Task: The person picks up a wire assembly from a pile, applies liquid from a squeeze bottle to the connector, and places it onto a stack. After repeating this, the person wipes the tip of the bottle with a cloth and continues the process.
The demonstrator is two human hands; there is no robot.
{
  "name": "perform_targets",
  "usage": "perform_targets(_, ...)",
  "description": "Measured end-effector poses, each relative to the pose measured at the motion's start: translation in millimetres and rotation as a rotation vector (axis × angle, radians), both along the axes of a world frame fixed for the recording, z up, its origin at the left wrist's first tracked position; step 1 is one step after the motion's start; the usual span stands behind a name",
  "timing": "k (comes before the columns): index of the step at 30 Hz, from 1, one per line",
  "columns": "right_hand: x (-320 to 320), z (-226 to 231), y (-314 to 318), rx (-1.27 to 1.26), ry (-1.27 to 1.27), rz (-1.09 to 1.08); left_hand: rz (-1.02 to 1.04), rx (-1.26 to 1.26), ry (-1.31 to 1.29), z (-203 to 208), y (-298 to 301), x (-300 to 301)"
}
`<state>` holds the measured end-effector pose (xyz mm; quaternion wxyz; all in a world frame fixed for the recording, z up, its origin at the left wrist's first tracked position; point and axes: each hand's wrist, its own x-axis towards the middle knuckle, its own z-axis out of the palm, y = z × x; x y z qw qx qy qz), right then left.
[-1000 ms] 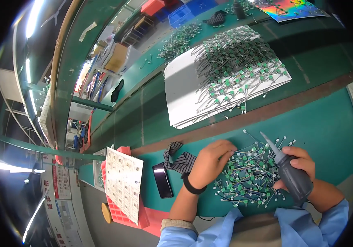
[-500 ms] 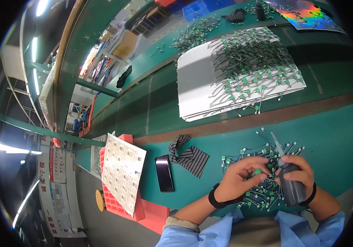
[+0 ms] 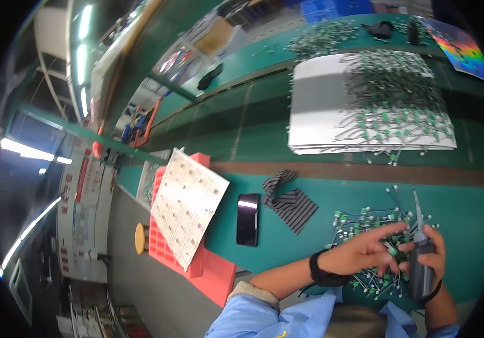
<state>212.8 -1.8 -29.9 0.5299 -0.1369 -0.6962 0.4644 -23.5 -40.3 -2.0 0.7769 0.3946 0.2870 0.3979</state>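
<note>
My right hand [image 3: 437, 254] is wrapped around a dark grey squeeze bottle [image 3: 420, 279], its long thin nozzle pointing up. Beside it, my left hand [image 3: 363, 252] has its fingers spread over a pile of small green connectors with short wires [image 3: 372, 286]. No part shows clearly in the left fingers, though some of the pile between the hands is covered by them. A black band circles each wrist.
Left of the pile lie a striped cloth [image 3: 295, 205] and a black phone [image 3: 247, 219]. A pale panel of small squares [image 3: 188, 203] leans on a red tray [image 3: 160, 239]. Beyond, white sheets [image 3: 318, 107] carry many wired green connectors; another heap [image 3: 323, 38] sits farther back.
The view has swung left, so things sit farther right in it. My left hand has gone from pinching a green connector to spread fingers. The bottle stays in my right hand.
</note>
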Motion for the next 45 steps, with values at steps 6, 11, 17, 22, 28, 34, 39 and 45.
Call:
perform_targets(6, 0.6, 1.9, -4.2, -0.066, -0.163, 0.147, -0.147, -0.091, -0.176, 4.4, -3.9, 11.4)
perform_targets(11, -3.6, 4.2, -0.5, 0.028, -0.178, 0.043, -0.086, -0.096, -0.199, -5.8, -5.8, 12.3)
perform_targets(17, -5.4, 0.6, 3.6, 0.082, -0.217, -0.062, 0.0, 0.008, 0.109, -10.7, -4.0, 5.0)
perform_targets(22, -10.7, -0.9, -3.0, -0.025, -0.076, 0.038, -0.051, -0.098, 0.028, 5.1, -7.0, 1.3)
perform_targets(28, -9.0, -1.0, -6.2, -0.027, -0.166, -0.133, 0.014, 0.04, -0.015, -8.4, -12.7, 6.0)
perform_targets(34, 38.9, 11.5, -8.9, -0.096, -0.23, -0.278, 0.253, -0.025, 0.006, -20.4, -0.3, 13.7)
perform_targets(39, 14.3, 2.9, 7.0, 0.036, -0.012, 0.054, 0.436, -0.116, 0.289, -9.5, -13.9, -8.4)
perform_targets(45, 11.8, 24.6, 12.6, 0.234, -0.13, -0.031, 0.451, -0.062, 0.267, -8.4, -4.9, 8.6)
